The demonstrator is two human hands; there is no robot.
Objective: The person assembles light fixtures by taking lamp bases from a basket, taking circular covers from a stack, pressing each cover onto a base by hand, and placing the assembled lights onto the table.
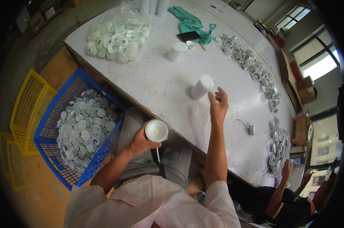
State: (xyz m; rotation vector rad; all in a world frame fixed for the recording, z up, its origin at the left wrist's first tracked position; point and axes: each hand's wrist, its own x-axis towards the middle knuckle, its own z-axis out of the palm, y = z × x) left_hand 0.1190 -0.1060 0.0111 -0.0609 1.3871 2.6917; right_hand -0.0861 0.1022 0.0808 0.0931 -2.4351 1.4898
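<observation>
Above my lap, my left hand point(138, 140) is closed around a small round white LED downlight point(161, 130). Its face is turned up, with a cluster of yellowish dots in the middle, and a pale wire hangs below it. My right hand point(219, 104) is over the table, its fingers apart and slightly bent, holding nothing. Just left of its fingertips stands a white cylinder point(200, 89), leaning in the view; whether the fingers touch it I cannot tell. A single light with its wire point(251, 130) lies on the table to the right of my right forearm.
A blue basket point(46, 129) full of white lights stands left, beside yellow crates point(27, 102). On the white table point(149, 83) are a clear bag of white rings point(118, 40), another white cylinder point(177, 51), a phone point(188, 36), a green cloth point(189, 22) and rows of lights point(251, 62). A co-worker point(280, 203) is at right.
</observation>
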